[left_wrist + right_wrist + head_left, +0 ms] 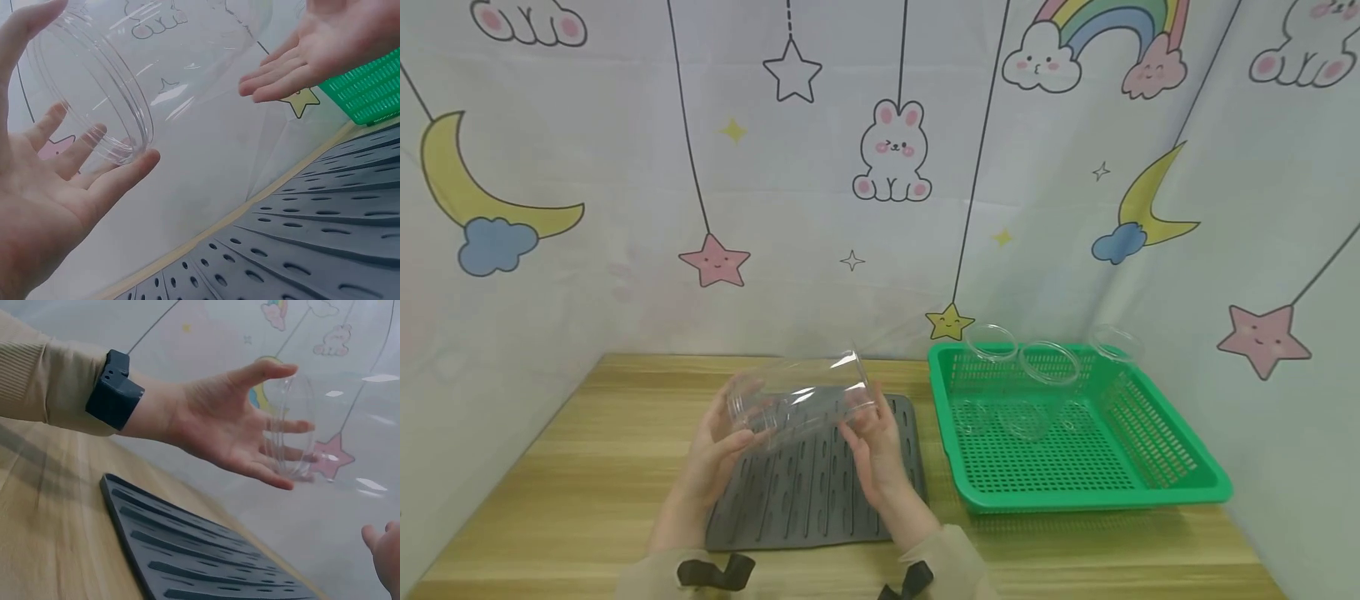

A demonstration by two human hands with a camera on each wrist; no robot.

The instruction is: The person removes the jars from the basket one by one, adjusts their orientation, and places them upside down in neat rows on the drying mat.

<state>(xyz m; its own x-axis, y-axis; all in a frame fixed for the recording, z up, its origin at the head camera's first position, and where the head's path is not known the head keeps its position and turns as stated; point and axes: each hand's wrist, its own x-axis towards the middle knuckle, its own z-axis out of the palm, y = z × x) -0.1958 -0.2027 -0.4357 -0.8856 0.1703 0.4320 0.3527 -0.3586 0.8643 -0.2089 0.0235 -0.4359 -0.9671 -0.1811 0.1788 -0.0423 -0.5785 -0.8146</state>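
Left hand (715, 446) and right hand (876, 450): curved round opposite ends of clear jar (805, 396), holding it sideways, slightly tilted, above grey mat (820, 508). Looks light and stiff, probably slippery and liable to crack; best gripped by the end rims. Cannot tell glass from plastic, nor trace the jar's walls fully amid glare over the mat.

Clear, smooth, glossy container (805, 396), apparently plastic (bright streaks of light run along its wall). Grey mat (822, 500), matt and rubbery-looking, ridged. Green plastic basket (1097, 502) with a slight sheen. Wood-grain table (587, 458), smooth. Backdrop (820, 208) of faintly creased cloth.
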